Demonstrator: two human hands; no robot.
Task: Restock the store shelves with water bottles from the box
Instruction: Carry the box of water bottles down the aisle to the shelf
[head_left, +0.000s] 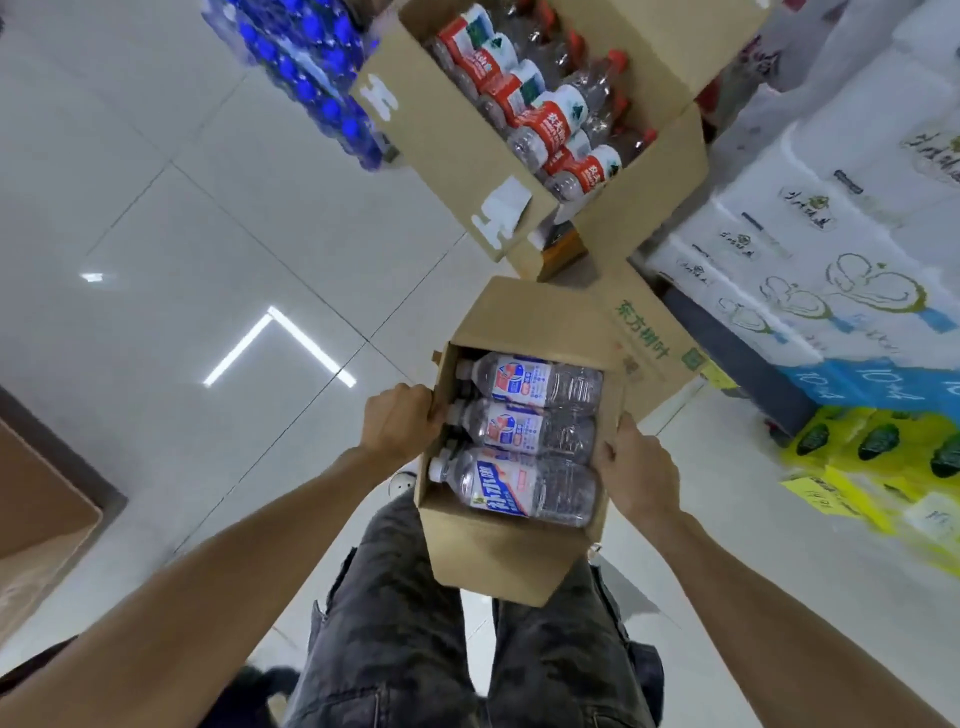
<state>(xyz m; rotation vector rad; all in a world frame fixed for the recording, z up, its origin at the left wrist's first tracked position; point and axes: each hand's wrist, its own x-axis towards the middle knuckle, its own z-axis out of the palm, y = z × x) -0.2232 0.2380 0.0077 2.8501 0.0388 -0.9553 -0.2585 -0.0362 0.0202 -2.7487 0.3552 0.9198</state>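
I carry a small open cardboard box (493, 551) above my legs. Three clear water bottles (524, 431) with blue, white and pink labels lie on their sides in it, caps to the left. My left hand (397, 421) grips the box's left wall, fingers curled over the rim. My right hand (636, 473) grips its right wall. Further ahead on the floor stands a larger open box (441, 150) with several red-labelled bottles (550, 124) lying in it.
A shrink-wrapped pack of blue-capped bottles (306, 78) lies at the top left. White paper packs (810, 218) and yellow packs (878, 457) are stacked on the right. A flattened carton (649, 332) lies beside them. White tiled floor (182, 234) spreads to the left.
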